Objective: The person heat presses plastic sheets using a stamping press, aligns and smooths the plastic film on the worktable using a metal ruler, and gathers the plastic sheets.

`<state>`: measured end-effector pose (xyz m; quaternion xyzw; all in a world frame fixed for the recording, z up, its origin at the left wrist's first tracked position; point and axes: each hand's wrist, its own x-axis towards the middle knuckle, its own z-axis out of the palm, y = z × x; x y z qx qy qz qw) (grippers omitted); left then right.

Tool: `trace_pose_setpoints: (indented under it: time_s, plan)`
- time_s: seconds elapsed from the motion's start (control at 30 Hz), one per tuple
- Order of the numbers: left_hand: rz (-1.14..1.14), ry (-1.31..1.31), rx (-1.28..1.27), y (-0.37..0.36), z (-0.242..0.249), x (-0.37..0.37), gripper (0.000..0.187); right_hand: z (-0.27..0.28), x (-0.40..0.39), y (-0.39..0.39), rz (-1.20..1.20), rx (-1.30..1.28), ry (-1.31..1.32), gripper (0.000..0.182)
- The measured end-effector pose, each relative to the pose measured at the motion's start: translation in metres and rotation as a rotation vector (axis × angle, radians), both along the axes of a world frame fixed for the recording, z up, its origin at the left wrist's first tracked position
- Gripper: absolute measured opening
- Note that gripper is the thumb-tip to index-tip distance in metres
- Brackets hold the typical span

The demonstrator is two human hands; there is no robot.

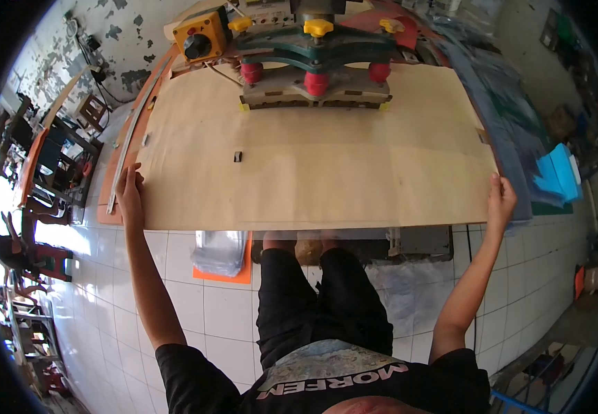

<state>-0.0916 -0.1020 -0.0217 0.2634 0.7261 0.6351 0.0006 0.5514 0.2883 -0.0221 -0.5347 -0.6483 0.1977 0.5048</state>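
Observation:
A wide tan board (313,172) lies in front of me, its upper part under the head of a machine (316,52) with yellow knobs and red cylinders. My left hand (131,194) is closed on the board's left edge near the front corner. At the right edge, my right hand (500,200) grips the board, thumb on top. A small dark piece (237,156) sits on the board, left of the middle. The fingers beneath the board are hidden.
Behind the board at the left stands a yellow control box (201,36) with a black knob. A metal ruler (130,145) lies left of the board. Plastic sheets (499,103) and a blue piece (558,174) are at the right. People sit at the far left.

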Motion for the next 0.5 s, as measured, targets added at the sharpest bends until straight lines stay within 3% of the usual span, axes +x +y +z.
trace_pose_setpoints:
  time_s: [0.5]
  plan:
    - [0.012,0.003,0.008,0.0003,-0.0057,-0.0058,0.032,-0.0054,0.0048,0.0053,0.035,-0.017,0.052,0.037]
